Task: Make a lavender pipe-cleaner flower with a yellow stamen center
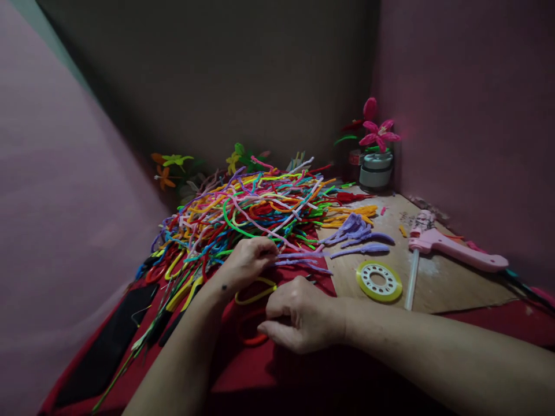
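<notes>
My left hand (249, 263) is closed at the front edge of a heap of colourful fuzzy stems (260, 202). Thin purple stems (299, 262) lie right by its fingertips; whether it grips one is unclear. Closer to me, my right hand (297, 315) has its fingers curled and thumb pressed in; anything inside is hidden. Between and below the hands are a yellow loop handle (255, 294) and a red loop handle (255, 341), partly covered by my right hand.
A wooden board (459, 297) carries a pink glue gun (463, 251), a yellow tape roll (378, 281) and bundled purple stems (353, 228). Behind stands a grey jar (376, 173) with a pink flower (380, 136). A black flat object (104, 346) and yellow-handled tools (180, 294) lie left.
</notes>
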`<control>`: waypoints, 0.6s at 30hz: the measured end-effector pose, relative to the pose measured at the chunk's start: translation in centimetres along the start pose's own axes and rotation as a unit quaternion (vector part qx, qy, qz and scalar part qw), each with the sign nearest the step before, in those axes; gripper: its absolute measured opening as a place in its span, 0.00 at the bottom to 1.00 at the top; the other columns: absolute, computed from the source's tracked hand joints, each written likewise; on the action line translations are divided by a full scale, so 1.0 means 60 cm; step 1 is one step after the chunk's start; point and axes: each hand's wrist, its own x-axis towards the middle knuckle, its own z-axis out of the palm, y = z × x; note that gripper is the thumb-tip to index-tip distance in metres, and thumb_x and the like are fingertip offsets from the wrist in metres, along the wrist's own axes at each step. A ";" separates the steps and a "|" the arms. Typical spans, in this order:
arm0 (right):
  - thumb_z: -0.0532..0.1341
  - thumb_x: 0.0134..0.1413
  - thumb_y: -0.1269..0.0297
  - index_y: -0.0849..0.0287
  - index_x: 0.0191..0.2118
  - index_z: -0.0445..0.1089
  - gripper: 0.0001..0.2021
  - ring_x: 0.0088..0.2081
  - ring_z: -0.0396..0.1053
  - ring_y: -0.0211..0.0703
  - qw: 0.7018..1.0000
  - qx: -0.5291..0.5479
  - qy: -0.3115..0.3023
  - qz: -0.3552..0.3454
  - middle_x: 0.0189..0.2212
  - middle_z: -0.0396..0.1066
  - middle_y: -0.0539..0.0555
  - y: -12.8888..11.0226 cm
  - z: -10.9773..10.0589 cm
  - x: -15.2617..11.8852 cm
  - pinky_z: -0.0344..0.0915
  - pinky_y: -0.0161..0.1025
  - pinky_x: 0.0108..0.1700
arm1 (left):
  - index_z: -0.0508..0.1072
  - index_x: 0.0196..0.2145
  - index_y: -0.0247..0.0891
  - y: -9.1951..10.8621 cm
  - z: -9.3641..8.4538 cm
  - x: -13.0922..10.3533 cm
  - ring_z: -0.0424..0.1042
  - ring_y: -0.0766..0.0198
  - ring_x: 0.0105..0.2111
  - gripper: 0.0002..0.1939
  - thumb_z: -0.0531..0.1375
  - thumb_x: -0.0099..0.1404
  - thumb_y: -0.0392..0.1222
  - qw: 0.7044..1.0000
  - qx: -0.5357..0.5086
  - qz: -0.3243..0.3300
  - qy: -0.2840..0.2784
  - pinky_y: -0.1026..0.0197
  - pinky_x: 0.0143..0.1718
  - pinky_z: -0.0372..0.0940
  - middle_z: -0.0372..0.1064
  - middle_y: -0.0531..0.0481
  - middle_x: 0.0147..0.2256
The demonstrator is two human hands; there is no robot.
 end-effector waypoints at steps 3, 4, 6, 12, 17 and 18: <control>0.56 0.49 0.65 0.61 0.17 0.64 0.13 0.19 0.56 0.31 0.989 0.105 0.051 0.093 0.15 0.62 0.47 0.003 0.000 0.006 0.51 0.31 0.23 | 0.71 0.26 0.35 0.009 -0.022 -0.007 0.61 0.68 0.25 0.08 0.57 0.54 0.42 0.994 -0.106 -0.040 0.010 0.67 0.27 0.58 0.63 0.54 0.23; 0.56 0.50 0.66 0.61 0.21 0.66 0.10 0.21 0.58 0.32 0.976 0.153 0.085 0.132 0.18 0.64 0.47 0.006 -0.002 0.010 0.53 0.30 0.25 | 0.71 0.26 0.35 0.010 -0.028 -0.009 0.61 0.68 0.25 0.08 0.57 0.54 0.42 0.990 -0.135 -0.045 0.017 0.67 0.27 0.58 0.63 0.54 0.23; 0.56 0.51 0.65 0.61 0.30 0.68 0.07 0.25 0.62 0.33 0.931 0.249 0.165 0.209 0.24 0.67 0.49 0.015 -0.009 0.019 0.57 0.31 0.27 | 0.71 0.27 0.34 0.009 -0.034 -0.010 0.61 0.69 0.24 0.08 0.57 0.54 0.42 0.982 -0.181 -0.052 0.034 0.67 0.27 0.57 0.63 0.54 0.23; 0.60 0.46 0.57 0.62 0.39 0.69 0.15 0.16 0.53 0.28 0.815 0.429 0.259 0.292 0.21 0.65 0.46 0.043 -0.031 0.035 0.49 0.30 0.18 | 0.72 0.27 0.33 0.005 -0.016 -0.004 0.59 0.70 0.24 0.08 0.58 0.54 0.42 0.975 -0.220 -0.033 0.008 0.68 0.26 0.56 0.62 0.55 0.23; 0.63 0.43 0.62 0.63 0.27 0.70 0.09 0.19 0.61 0.30 0.803 0.432 0.311 0.267 0.18 0.66 0.47 0.045 -0.045 0.038 0.57 0.29 0.23 | 0.71 0.26 0.33 0.005 -0.010 -0.003 0.55 0.72 0.21 0.08 0.57 0.55 0.40 0.979 -0.199 -0.028 -0.033 0.69 0.22 0.52 0.58 0.56 0.20; 0.64 0.43 0.63 0.63 0.26 0.70 0.08 0.20 0.63 0.31 0.792 0.442 0.330 0.261 0.19 0.67 0.48 0.045 -0.049 0.039 0.60 0.30 0.24 | 0.72 0.25 0.33 0.002 -0.014 -0.004 0.54 0.72 0.20 0.09 0.57 0.55 0.41 0.980 -0.194 -0.035 -0.037 0.69 0.21 0.50 0.56 0.57 0.19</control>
